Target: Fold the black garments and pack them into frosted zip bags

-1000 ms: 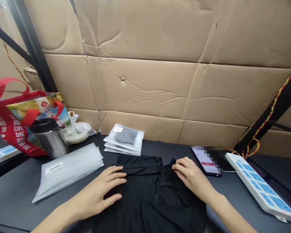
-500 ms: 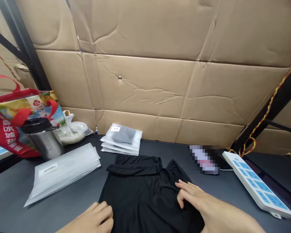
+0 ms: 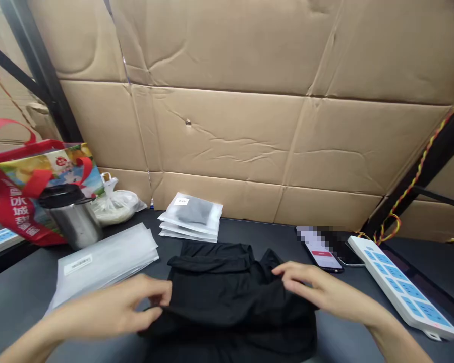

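Observation:
A black garment (image 3: pixel 227 292) lies on the dark table (image 3: pixel 22 297) right before me, its near part folded up over the rest. My left hand (image 3: pixel 132 302) pinches the garment's left edge between thumb and fingers. My right hand (image 3: pixel 314 290) grips the folded edge on the right side, fingers curled over the cloth. Both hands hold the fold a little above the table.
A stack of clear flat bags (image 3: pixel 106 259) lies left of the garment; several packed bags (image 3: pixel 192 217) sit behind it. A steel flask (image 3: pixel 70 217), red tote (image 3: pixel 18 196) and knotted plastic bag (image 3: pixel 115 204) stand far left. A phone (image 3: pixel 321 252) and white power strip (image 3: pixel 401 287) lie right.
Both hands left the flat cloth, drew back to its near edge, took hold of it and lifted it forward, folding the garment's lower part over the upper part.

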A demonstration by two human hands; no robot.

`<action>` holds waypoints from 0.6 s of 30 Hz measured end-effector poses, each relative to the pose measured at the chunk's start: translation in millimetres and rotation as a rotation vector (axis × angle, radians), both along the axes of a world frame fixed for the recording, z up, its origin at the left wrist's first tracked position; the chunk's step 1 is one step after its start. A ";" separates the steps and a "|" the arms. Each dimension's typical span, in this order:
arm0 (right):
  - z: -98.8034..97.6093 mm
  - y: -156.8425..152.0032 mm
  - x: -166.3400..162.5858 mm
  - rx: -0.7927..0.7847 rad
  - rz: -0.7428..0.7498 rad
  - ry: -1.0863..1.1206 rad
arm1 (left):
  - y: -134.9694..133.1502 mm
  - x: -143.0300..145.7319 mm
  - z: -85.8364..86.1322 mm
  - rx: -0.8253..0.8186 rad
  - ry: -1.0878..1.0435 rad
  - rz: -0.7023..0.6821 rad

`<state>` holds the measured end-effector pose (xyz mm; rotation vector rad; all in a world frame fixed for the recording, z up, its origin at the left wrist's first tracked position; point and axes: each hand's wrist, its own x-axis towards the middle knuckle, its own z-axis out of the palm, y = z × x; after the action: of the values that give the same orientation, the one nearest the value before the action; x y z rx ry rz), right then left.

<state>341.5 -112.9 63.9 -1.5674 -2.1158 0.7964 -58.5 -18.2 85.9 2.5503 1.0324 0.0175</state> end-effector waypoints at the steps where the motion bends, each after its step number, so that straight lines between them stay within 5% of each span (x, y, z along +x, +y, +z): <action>1: 0.3 11.0 3.0 0.028 -0.041 0.009 | 13.5 5.0 8.0 -0.063 -0.011 -0.039; 4: -12.2 47.5 11.3 0.027 -0.157 -0.055 | 55.8 21.9 14.1 -0.060 -0.060 -0.039; 8: -37.3 71.6 19.2 -0.032 -0.186 -0.080 | 90.0 34.8 -20.3 0.068 -0.067 0.039; 12: -44.9 57.4 25.3 -0.060 -0.210 -0.083 | 91.0 29.0 -52.6 0.070 -0.088 0.066; 18: -42.8 42.6 35.0 -0.127 -0.163 -0.021 | 79.4 20.4 -50.9 0.087 -0.125 0.067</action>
<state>376.5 -70.3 21.1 -1.7951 -1.9542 0.8757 -38.1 61.2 35.0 2.5531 1.0896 0.2425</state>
